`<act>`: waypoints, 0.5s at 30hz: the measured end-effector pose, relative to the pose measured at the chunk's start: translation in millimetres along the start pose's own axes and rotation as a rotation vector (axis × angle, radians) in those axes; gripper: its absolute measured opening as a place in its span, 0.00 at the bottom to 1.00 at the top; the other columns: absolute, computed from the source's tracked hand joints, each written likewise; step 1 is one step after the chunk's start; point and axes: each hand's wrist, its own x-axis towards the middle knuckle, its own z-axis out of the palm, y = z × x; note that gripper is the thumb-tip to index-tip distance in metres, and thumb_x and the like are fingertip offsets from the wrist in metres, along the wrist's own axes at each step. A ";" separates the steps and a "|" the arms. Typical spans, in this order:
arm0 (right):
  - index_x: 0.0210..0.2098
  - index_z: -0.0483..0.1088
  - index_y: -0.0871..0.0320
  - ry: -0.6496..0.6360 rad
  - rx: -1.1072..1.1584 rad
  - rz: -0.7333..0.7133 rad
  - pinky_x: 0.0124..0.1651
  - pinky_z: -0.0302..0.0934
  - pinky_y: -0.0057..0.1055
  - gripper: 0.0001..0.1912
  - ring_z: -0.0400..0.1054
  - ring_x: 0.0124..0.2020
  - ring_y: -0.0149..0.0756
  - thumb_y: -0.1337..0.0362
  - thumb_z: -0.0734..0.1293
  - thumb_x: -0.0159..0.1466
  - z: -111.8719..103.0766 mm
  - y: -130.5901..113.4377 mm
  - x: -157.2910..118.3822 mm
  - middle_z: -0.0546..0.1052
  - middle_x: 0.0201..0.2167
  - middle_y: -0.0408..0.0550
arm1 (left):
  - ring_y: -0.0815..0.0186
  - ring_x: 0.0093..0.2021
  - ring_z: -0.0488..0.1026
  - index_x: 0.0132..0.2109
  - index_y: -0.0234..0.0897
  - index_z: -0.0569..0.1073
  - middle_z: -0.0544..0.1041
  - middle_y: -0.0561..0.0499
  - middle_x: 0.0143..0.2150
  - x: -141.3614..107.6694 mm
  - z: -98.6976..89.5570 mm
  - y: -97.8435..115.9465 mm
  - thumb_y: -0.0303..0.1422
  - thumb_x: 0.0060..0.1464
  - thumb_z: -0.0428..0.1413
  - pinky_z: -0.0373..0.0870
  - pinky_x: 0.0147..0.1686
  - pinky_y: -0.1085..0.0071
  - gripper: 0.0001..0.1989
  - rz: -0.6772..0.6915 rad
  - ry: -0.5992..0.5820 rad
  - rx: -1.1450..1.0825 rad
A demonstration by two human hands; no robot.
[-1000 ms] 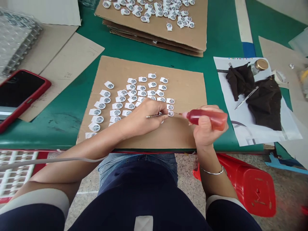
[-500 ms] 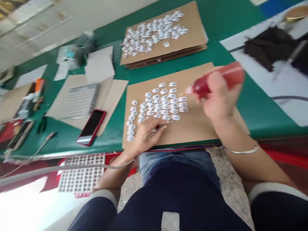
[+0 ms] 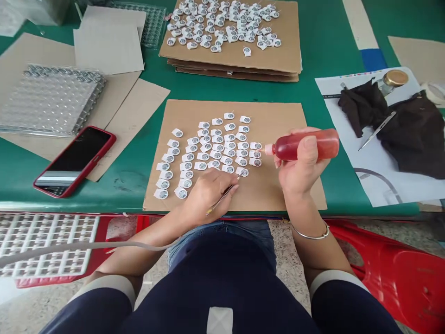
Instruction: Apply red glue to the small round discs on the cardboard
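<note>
My right hand (image 3: 301, 162) is wrapped round a squeeze bottle (image 3: 323, 143) of red liquid, tilted flat with its fine tip pointing left. That tip is over a small white tag with a round printed mark (image 3: 255, 154) in the rightmost column. My left hand (image 3: 212, 192) rests on the near part of a cardboard sheet (image 3: 274, 195), its fingers closed on a thin metal pointed tool (image 3: 219, 201). The tool's point is close to another white tag (image 3: 242, 172). Several rows of these tags lie on the sheet; my left fingers cover part of the near rows.
Behind is a stack of cardboard (image 3: 236, 69) strewn with similar tags. To the left lie a red-cased phone (image 3: 74, 161) and clear plastic trays (image 3: 52, 99). At right, dark cloth (image 3: 410, 134), tweezers (image 3: 377, 131) and a gold-lidded jar (image 3: 395, 79) sit on white paper. A red stool (image 3: 399, 278) stands below.
My right hand has brought the bottle down and left, levelling it so its tip reaches the right column of tags. My left hand keeps its tool near the same place. The camera view has turned.
</note>
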 end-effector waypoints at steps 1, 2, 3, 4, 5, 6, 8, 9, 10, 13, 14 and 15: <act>0.33 0.66 0.57 0.003 -0.005 -0.010 0.10 0.49 0.25 0.13 0.62 0.16 0.27 0.53 0.64 0.60 0.0 -0.1 0.0 0.68 0.24 0.41 | 0.66 0.37 0.75 0.42 0.35 0.69 0.78 0.49 0.39 -0.7 0.5 0.1 0.26 0.54 0.55 0.69 0.38 0.68 0.07 -0.005 -0.002 -0.007; 0.33 0.66 0.56 0.008 -0.009 -0.016 0.10 0.48 0.25 0.12 0.62 0.15 0.27 0.53 0.64 0.60 0.0 -0.5 -0.1 0.68 0.24 0.41 | 0.66 0.38 0.75 0.42 0.35 0.69 0.78 0.49 0.39 -1.1 1.0 0.4 0.26 0.54 0.55 0.69 0.38 0.68 0.07 -0.008 -0.003 -0.012; 0.33 0.66 0.56 0.010 -0.014 -0.019 0.10 0.48 0.26 0.12 0.61 0.15 0.27 0.53 0.64 0.60 0.1 -1.0 -0.2 0.68 0.24 0.41 | 0.66 0.38 0.75 0.41 0.35 0.69 0.77 0.49 0.39 -1.4 1.4 0.6 0.25 0.54 0.55 0.69 0.38 0.69 0.07 -0.009 -0.002 -0.017; 0.34 0.66 0.56 0.012 -0.019 -0.016 0.10 0.48 0.26 0.12 0.60 0.15 0.27 0.53 0.64 0.60 0.2 -1.5 -0.4 0.68 0.24 0.41 | 0.66 0.38 0.74 0.41 0.35 0.68 0.77 0.49 0.39 -1.5 1.7 0.7 0.25 0.54 0.55 0.69 0.38 0.69 0.07 -0.007 -0.004 -0.024; 0.34 0.66 0.56 0.011 -0.021 -0.013 0.10 0.47 0.26 0.12 0.60 0.14 0.27 0.53 0.64 0.59 0.4 -2.1 -0.6 0.68 0.24 0.41 | 0.65 0.38 0.74 0.41 0.35 0.68 0.77 0.49 0.39 -1.5 2.1 0.8 0.25 0.54 0.55 0.69 0.39 0.68 0.07 -0.003 -0.005 -0.030; 0.34 0.66 0.56 0.008 -0.022 -0.009 0.10 0.47 0.26 0.12 0.60 0.14 0.27 0.53 0.64 0.59 0.6 -2.7 -0.8 0.68 0.24 0.41 | 0.65 0.38 0.74 0.41 0.35 0.68 0.77 0.48 0.39 -1.4 2.3 0.7 0.25 0.54 0.54 0.68 0.39 0.68 0.07 0.000 -0.008 -0.034; 0.33 0.66 0.56 0.000 -0.024 -0.001 0.10 0.48 0.26 0.12 0.61 0.15 0.27 0.53 0.64 0.60 1.1 -3.6 -1.2 0.69 0.24 0.41 | 0.65 0.38 0.74 0.42 0.34 0.67 0.77 0.48 0.39 -0.8 2.5 0.4 0.24 0.54 0.54 0.68 0.40 0.67 0.07 0.008 -0.017 -0.037; 0.33 0.66 0.56 -0.003 -0.025 0.001 0.10 0.48 0.26 0.12 0.61 0.15 0.27 0.53 0.64 0.60 1.3 -3.9 -1.4 0.69 0.24 0.41 | 0.65 0.38 0.74 0.42 0.34 0.67 0.76 0.48 0.38 -0.4 2.3 0.4 0.24 0.54 0.53 0.68 0.40 0.67 0.07 0.014 -0.021 -0.034; 0.33 0.66 0.56 -0.002 -0.029 0.004 0.10 0.47 0.26 0.12 0.62 0.15 0.27 0.53 0.64 0.60 1.4 -4.2 -1.5 0.69 0.24 0.41 | 0.65 0.39 0.74 0.42 0.34 0.67 0.76 0.48 0.38 0.2 1.7 0.6 0.24 0.54 0.53 0.68 0.40 0.67 0.07 0.021 -0.029 -0.030; 0.33 0.66 0.55 -0.001 -0.054 0.031 0.11 0.47 0.26 0.13 0.61 0.15 0.27 0.52 0.63 0.60 0.5 -4.6 -1.9 0.68 0.25 0.41 | 0.64 0.37 0.73 0.41 0.33 0.67 0.75 0.47 0.36 3.5 -1.5 3.1 0.24 0.55 0.51 0.68 0.39 0.66 0.06 0.024 -0.081 -0.011; 0.34 0.66 0.55 -0.003 -0.068 0.038 0.11 0.46 0.26 0.13 0.61 0.16 0.27 0.52 0.63 0.60 -0.2 -4.6 -2.1 0.68 0.26 0.42 | 0.63 0.36 0.73 0.40 0.33 0.67 0.74 0.47 0.34 5.1 -2.7 4.7 0.24 0.55 0.50 0.68 0.38 0.65 0.05 0.021 -0.111 -0.002; 0.34 0.66 0.55 -0.011 -0.087 0.045 0.11 0.47 0.26 0.13 0.61 0.16 0.28 0.52 0.63 0.60 -1.0 -4.5 -2.4 0.68 0.26 0.42 | 0.63 0.35 0.72 0.38 0.33 0.67 0.73 0.47 0.33 6.8 -3.7 6.7 0.23 0.55 0.49 0.67 0.37 0.65 0.04 0.022 -0.144 0.008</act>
